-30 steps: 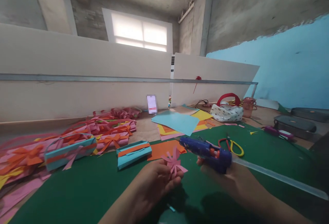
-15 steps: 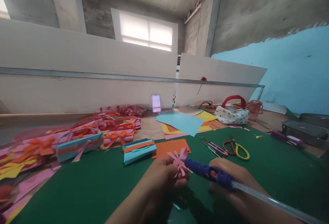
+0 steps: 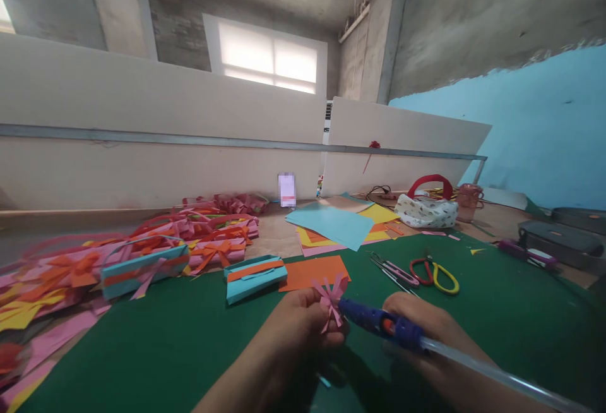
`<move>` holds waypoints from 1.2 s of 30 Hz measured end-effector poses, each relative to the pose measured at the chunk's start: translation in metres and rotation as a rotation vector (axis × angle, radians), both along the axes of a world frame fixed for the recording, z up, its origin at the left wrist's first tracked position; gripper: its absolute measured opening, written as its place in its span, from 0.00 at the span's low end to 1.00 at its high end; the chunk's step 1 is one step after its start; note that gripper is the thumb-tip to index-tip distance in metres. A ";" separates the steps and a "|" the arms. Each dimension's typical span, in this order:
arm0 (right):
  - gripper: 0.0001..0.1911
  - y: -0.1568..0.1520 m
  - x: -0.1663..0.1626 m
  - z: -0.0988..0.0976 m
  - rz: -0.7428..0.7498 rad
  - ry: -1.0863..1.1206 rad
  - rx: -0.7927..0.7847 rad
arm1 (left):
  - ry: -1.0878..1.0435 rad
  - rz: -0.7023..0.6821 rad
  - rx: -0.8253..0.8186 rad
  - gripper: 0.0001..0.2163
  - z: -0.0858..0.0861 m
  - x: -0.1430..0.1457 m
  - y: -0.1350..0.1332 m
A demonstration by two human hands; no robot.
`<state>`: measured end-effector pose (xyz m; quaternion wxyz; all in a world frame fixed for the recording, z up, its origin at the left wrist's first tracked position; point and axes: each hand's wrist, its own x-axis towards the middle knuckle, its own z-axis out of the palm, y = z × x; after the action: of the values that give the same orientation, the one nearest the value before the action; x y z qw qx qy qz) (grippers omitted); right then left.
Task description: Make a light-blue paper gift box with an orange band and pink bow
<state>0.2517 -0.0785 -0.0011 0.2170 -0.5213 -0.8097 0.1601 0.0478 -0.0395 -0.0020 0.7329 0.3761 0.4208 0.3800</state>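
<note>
Between the fingers of my left hand [image 3: 303,321] is a pink paper bow [image 3: 332,294] with several narrow strips fanning outward. My right hand [image 3: 419,318] is closed around a blue hot glue gun [image 3: 379,323], and a long clear glue stick [image 3: 478,362] sticks out of its rear. The gun's nozzle points left and meets the middle of the bow; whether glue is coming out cannot be seen. Just beyond my left hand lie a folded light-blue paper piece with an orange band [image 3: 255,278] and an orange paper sheet [image 3: 315,273].
Scissors with red and yellow handles [image 3: 434,274] and a pink-handled tool [image 3: 398,272] lie on the green mat [image 3: 165,350]. Pink and orange paper crafts [image 3: 208,236] are heaped at left. Coloured sheets [image 3: 331,223], a phone [image 3: 286,190] and a white pouch [image 3: 426,212] stand farther back.
The glue gun has shifted very slightly left with my right hand, its nozzle staying at the bow. The bow is turned a little in my left fingers.
</note>
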 end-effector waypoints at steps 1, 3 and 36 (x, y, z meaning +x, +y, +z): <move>0.03 0.000 0.001 -0.001 0.000 0.004 0.004 | -0.001 0.004 0.002 0.01 0.000 0.000 0.000; 0.03 0.000 0.002 -0.002 0.000 0.007 0.009 | 0.004 0.013 -0.002 0.02 0.000 0.001 0.000; 0.10 0.051 0.171 -0.020 -0.647 -0.277 0.274 | -0.002 -0.015 -0.073 0.06 0.005 0.000 -0.001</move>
<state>0.4223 -0.0272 -0.0215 0.2123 -0.7329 -0.6387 -0.0986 0.0479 -0.0403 0.0026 0.7494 0.3518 0.4309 0.3592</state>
